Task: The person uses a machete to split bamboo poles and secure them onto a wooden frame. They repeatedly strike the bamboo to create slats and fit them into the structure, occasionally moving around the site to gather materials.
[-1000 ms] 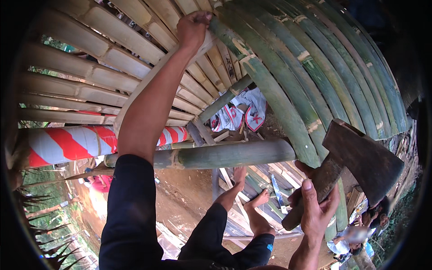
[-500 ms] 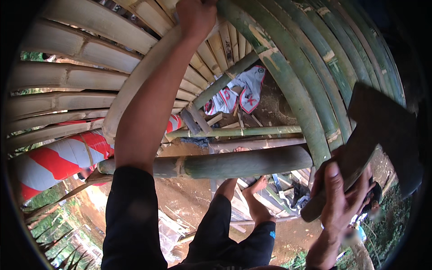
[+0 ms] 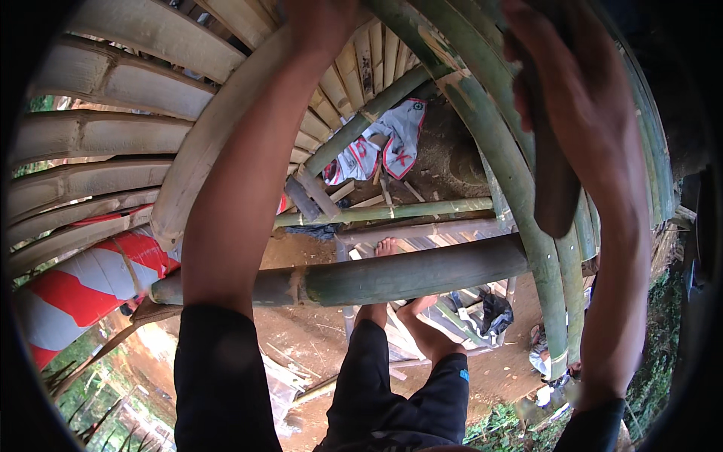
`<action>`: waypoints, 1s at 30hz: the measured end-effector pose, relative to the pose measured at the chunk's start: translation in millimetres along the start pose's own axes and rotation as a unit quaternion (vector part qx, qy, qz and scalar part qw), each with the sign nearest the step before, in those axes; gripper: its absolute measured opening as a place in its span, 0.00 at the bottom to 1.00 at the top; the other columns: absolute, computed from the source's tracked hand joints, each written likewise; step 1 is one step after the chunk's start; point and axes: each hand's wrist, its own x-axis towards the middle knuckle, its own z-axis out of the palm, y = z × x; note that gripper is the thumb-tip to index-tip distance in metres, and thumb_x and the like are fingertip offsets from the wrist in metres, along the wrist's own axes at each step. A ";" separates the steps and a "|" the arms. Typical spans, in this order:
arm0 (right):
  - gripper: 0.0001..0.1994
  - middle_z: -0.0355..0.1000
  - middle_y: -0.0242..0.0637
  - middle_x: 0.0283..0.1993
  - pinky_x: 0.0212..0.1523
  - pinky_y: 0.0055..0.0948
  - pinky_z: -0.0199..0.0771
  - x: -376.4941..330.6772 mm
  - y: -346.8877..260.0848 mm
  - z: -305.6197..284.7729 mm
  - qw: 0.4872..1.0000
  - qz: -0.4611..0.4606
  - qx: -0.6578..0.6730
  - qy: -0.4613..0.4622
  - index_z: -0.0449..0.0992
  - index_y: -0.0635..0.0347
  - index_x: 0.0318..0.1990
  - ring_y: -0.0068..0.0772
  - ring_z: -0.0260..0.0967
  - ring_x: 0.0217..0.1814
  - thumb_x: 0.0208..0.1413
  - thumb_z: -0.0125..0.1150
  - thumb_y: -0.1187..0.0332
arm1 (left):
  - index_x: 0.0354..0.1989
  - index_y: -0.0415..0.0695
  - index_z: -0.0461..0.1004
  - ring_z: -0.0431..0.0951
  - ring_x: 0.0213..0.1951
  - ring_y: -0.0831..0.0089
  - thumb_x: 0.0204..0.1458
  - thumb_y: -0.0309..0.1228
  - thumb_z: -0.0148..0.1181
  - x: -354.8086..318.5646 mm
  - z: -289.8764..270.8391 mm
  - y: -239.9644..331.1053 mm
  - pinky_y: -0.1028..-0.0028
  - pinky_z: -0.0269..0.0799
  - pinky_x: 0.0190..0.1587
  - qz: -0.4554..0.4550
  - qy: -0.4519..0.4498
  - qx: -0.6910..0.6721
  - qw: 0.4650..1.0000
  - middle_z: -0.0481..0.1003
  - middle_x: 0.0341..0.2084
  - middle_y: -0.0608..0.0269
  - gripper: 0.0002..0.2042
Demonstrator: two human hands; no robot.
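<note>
My right hand (image 3: 580, 83) is raised at the upper right, its fingers wrapped round the thick dark wooden handle (image 3: 556, 173) of a hatchet. The hatchet's head is hidden in this view. Below and left of that hand run long curved green bamboo poles (image 3: 493, 151). My left hand (image 3: 320, 19) is up at the top edge, near where a pale split bamboo strip (image 3: 199, 169) meets the green poles. Its fingers are cut off by the frame, so its grip does not show. My left forearm lies across the strip.
Pale bamboo slats (image 3: 135, 135) fan out at the left. A thick bamboo pole (image 3: 422, 270) crosses in front of my legs, beside a red-and-white wrapped pole (image 3: 83, 282). Behind are a white-and-red sack (image 3: 403, 132) and a thin bamboo crossbar (image 3: 407, 209). Bamboo pieces lie below my feet.
My right hand has swung up from the lower right with the hatchet, to over the green poles. My left hand has shifted slightly up, partly out of the frame.
</note>
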 end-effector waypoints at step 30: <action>0.19 0.74 0.51 0.31 0.24 0.41 0.70 64.1 -0.9 36.7 0.980 -0.046 -0.069 -0.179 0.67 0.70 0.44 0.42 0.75 0.26 0.61 0.50 0.58 | 0.32 0.43 0.82 0.81 0.30 0.58 0.47 0.27 0.58 -0.5 -1.0 -4.8 0.65 0.74 0.34 0.007 0.010 0.050 0.999 0.79 0.26 0.50 0.07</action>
